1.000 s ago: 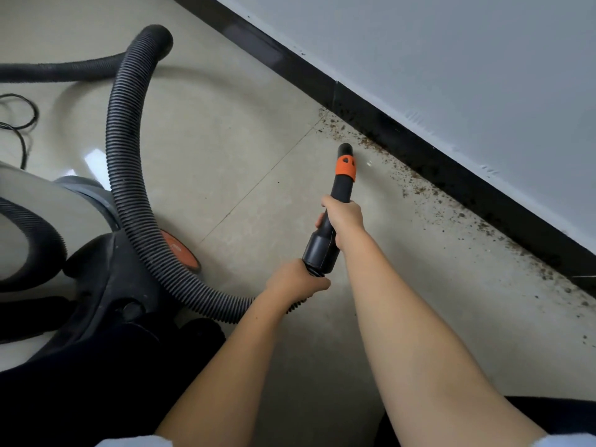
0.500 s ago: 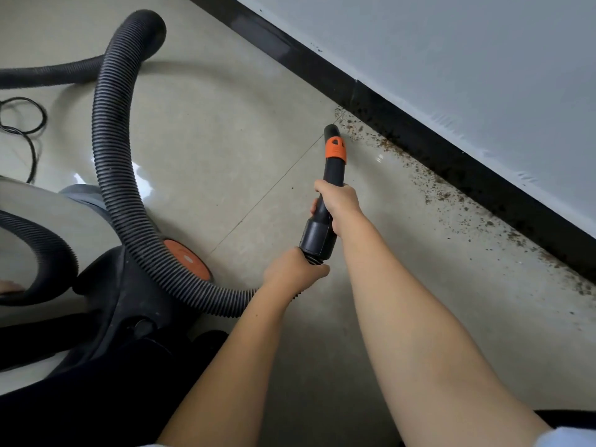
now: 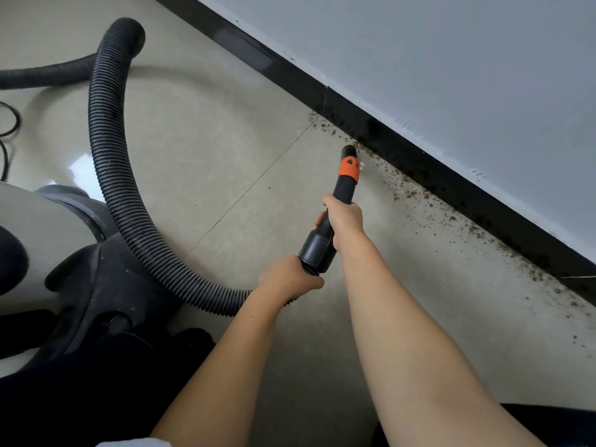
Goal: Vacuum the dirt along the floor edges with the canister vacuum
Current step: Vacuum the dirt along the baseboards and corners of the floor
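We see the right hand (image 3: 344, 217) wrapped around the middle of the black vacuum nozzle (image 3: 335, 208), fingers curled under it and thumb side up, while the left hand (image 3: 288, 275) grips the ribbed end of the hose (image 3: 113, 162) just behind the nozzle's wide collar. The nozzle points away from us toward the black baseboard (image 3: 435, 166), and its tip, just past the orange band (image 3: 349, 168), sits at the floor's edge, touching or nearly touching the strip of dirt (image 3: 409, 185); we cannot tell whether it rests on the tile. That dirt is brown and crumbly, lying thickest against the baseboard and thinning out onto the beige tiled floor (image 3: 225, 140), running from beside the tip toward the right edge of the view. The hose loops from the left hand down toward us, then arcs up and over along the floor's left side. The canister vacuum (image 3: 48, 240), with a pale body and dark fittings, stands at the left edge of the floor, well apart from the dirt. A thin black cord (image 3: 9, 124) lies on the tile at the far left. A pale grey wall (image 3: 451, 59) rises above the baseboard.
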Demonstrator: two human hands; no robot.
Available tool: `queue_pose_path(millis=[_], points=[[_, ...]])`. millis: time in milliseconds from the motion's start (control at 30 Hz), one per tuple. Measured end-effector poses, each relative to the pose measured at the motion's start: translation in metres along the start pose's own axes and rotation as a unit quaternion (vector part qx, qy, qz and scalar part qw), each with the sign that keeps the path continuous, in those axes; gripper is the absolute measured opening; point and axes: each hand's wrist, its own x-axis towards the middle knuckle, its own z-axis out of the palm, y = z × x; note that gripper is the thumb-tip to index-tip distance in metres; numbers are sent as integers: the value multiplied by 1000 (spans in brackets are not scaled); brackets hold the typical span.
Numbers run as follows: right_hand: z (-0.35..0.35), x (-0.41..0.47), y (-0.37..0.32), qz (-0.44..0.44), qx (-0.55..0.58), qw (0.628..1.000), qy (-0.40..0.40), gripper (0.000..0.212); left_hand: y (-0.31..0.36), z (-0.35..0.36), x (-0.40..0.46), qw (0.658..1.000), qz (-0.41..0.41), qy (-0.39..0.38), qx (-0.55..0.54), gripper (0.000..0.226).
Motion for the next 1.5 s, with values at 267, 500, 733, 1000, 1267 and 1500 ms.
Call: queue_pose_path(millis=[267,500,733,1000,1267,1500], points=[[-19,2,-2,3,19,1000,22,12,14,5,-4,999,10,-3,35,25],[-1,8,-6,5,-12,1000,-17,12,7,3,1,1000,-5,18,-11,17],[45,13,-6,-10,-48,998,-51,13,-15,-22,12,998,-29,55,-30,20],[64,28,-31,-7,-52,996,-72,12,-6,-47,32,997,-13,65,-44,21],[55,31,-35,0,-45,997,-62,15,0,-45,35,998,-8,54,-30,19],[27,23,-22,1,-28,999,-32,14,6,-23,23,999,-8,39,-8,19]])
